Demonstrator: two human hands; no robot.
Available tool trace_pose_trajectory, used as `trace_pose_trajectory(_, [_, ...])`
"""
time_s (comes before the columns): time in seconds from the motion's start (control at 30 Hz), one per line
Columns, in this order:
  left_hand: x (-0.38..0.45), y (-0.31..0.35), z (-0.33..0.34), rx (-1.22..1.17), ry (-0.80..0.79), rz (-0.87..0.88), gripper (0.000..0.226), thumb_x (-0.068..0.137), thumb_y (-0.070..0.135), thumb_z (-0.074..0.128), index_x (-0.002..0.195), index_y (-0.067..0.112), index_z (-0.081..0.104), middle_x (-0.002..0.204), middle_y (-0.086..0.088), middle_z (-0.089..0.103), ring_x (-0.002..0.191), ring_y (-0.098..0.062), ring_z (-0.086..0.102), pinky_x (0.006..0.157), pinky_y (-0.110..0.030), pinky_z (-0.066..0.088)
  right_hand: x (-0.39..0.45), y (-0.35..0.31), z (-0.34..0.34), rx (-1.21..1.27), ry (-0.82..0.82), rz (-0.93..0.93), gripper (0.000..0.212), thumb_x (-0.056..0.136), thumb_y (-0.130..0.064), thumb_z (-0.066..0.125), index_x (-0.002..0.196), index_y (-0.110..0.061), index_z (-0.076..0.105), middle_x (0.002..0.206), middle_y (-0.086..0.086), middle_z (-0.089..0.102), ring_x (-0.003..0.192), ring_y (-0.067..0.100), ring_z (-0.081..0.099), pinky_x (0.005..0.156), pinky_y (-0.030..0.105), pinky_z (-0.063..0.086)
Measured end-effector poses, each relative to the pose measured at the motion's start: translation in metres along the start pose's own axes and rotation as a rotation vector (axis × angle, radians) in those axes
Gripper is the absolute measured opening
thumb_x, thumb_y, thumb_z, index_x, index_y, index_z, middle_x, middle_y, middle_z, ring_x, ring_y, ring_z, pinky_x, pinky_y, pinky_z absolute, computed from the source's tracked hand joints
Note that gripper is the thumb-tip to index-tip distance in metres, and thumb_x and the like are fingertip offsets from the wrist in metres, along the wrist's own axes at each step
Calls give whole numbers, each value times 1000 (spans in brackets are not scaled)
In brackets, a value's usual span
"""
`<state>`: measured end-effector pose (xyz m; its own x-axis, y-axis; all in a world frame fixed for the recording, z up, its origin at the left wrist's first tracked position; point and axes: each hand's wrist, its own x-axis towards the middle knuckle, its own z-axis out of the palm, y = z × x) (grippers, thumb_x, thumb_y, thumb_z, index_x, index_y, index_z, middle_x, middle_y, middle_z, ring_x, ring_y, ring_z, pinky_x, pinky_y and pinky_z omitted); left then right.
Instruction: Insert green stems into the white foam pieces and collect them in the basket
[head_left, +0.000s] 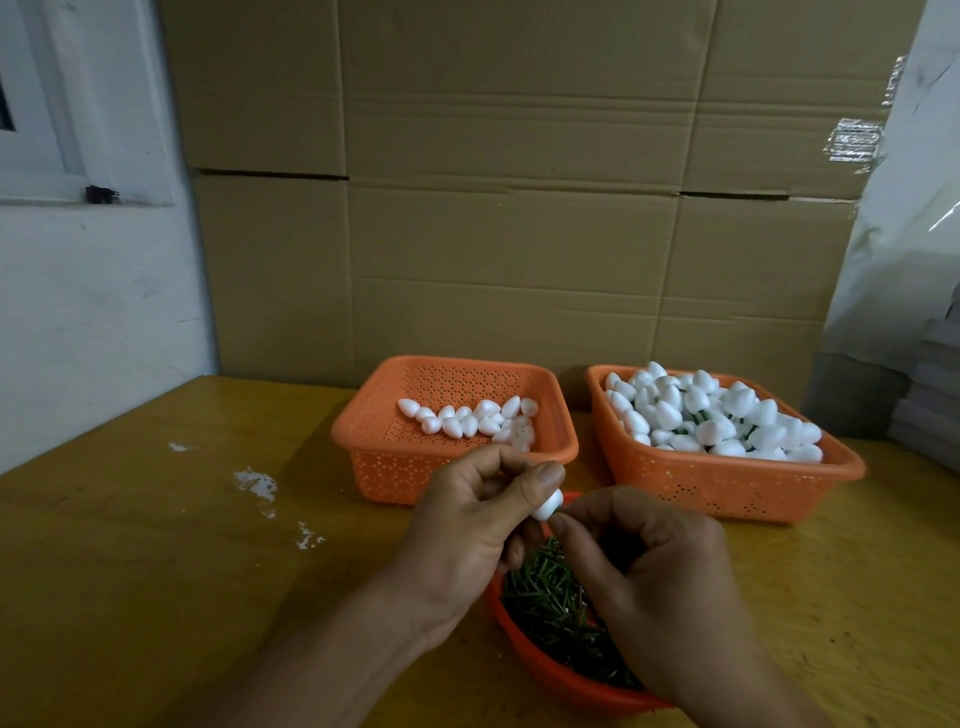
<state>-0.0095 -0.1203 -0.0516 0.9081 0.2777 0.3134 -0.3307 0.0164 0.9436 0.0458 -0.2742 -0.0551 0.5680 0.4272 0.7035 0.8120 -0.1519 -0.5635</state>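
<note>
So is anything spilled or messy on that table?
Yes. White crumbs lie scattered on the bare wooden table, left of the orange baskets. They look like bits broken off the foam pieces. Nothing else stands out.

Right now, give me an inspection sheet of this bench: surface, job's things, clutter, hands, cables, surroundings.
Surface: yellow-brown table, scuffed.
Job's things: left basket holds a few plain foam pieces; right basket is heaped with stemmed pieces; red bowl near the person holds green stems.
Clutter: white foam crumbs left of the baskets.
Hands: left hand pinches one foam piece; right hand pinches at its base, the stem barely visible.
Cables: nothing seen.
Surroundings: cardboard boxes behind, white wall left, plastic sheeting right.
</note>
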Motion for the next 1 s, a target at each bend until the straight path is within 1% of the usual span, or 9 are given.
trace_pose_trajectory(0.1, [1, -2, 0, 11, 24, 38, 22, 77, 39, 74, 83, 18, 71, 63, -1, 61, 48, -8, 49, 46, -17, 39, -1, 1, 2, -19, -4, 22, 16, 82, -17, 80, 78, -31, 73, 58, -17, 65, 44, 8, 59, 41, 16, 42])
trace_pose_trajectory(0.2, [1, -3, 0, 29, 30, 67, 25, 79, 41, 73, 84, 16, 73, 61, 1, 61, 49, -6, 51, 47, -15, 40, -1, 2, 2, -8, -6, 55, 14, 82, -20, 78, 78, -32, 73, 57, -16, 65, 44, 7, 58, 42, 12, 38])
trace_pose_trajectory(0.33, [2, -3, -2, -5, -23, 66, 21, 81, 40, 78, 85, 19, 77, 64, -1, 59, 54, -9, 50, 50, -17, 40, -1, 4, 2, 72, -15, 95, 18, 85, -16, 77, 78, -32, 73, 58, -13, 67, 43, 3, 56, 43, 8, 35])
trace_pose_trajectory(0.47, [2, -4, -3, 8, -54, 98, 30, 76, 42, 76, 92, 17, 78, 64, -2, 56, 57, -8, 51, 55, -18, 43, 1, 3, 1, 163, -23, 111, 19, 87, -16, 74, 80, -34, 73, 56, -10, 66, 40, 3, 52, 41, 10, 35])
trace_pose_trajectory(0.6, [1, -4, -3, 114, -43, 209, 24, 82, 42, 72, 92, 20, 76, 61, 2, 56, 58, -6, 51, 57, -17, 43, 2, 3, 2, 207, -27, 118, 18, 87, -16, 74, 79, -32, 73, 56, -10, 66, 42, 1, 51, 43, 9, 35])
trace_pose_trajectory(0.7, [-1, -4, -1, 186, -60, 284, 12, 93, 31, 68, 95, 21, 74, 68, 13, 63, 63, 1, 57, 61, -13, 45, 1, 3, 2, 221, -21, 140, 16, 87, -18, 75, 78, -31, 73, 57, -8, 67, 43, 2, 53, 43, 10, 35])
trace_pose_trajectory(0.77, [-1, -4, -1, 227, -64, 305, 10, 96, 27, 65, 97, 20, 72, 70, 15, 63, 65, 2, 58, 61, -12, 45, 1, 3, 3, 224, -14, 146, 16, 87, -18, 75, 78, -31, 73, 57, -8, 67, 44, 3, 54, 43, 9, 36])
trace_pose_trajectory(0.83, [-2, -3, 0, 247, -70, 319, 12, 97, 29, 62, 96, 20, 70, 70, 18, 63, 65, 4, 59, 61, -11, 45, 0, 4, 5, 218, -11, 145, 17, 87, -18, 75, 76, -31, 72, 58, -8, 67, 44, 4, 55, 44, 10, 36])
trace_pose_trajectory(1.0, [-3, -3, 2, 245, -88, 320, 12, 97, 29, 61, 97, 20, 68, 74, 21, 65, 69, 7, 61, 63, -9, 46, 0, 5, 4, 266, -33, 152, 14, 87, -19, 74, 77, -29, 73, 62, -1, 69, 46, 3, 54, 44, 15, 39])
